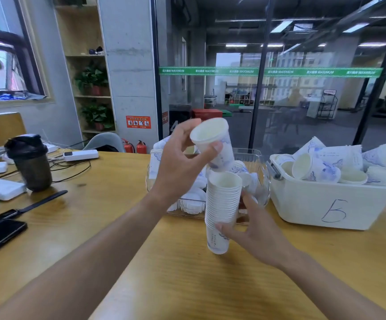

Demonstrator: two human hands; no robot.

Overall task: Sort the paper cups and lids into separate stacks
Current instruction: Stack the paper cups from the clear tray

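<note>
our left hand [182,158] pinches a tilted cup [212,142]; our right hand [252,229] grips the stack [222,204]. misaligned entry may topple it.

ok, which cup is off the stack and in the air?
The single cup pinched in the left hand, tilted above the stack. The right hand grips the stack; the other loose cups lie in bin B.

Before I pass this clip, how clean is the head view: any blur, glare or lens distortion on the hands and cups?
Head view: strong wide-angle bending at the edges, the window frame and pillar lean. The left hand and its single cup look slightly soft; the right hand and cup stack are sharper. Ceiling lights show on the glass wall, none on the cups.
</note>
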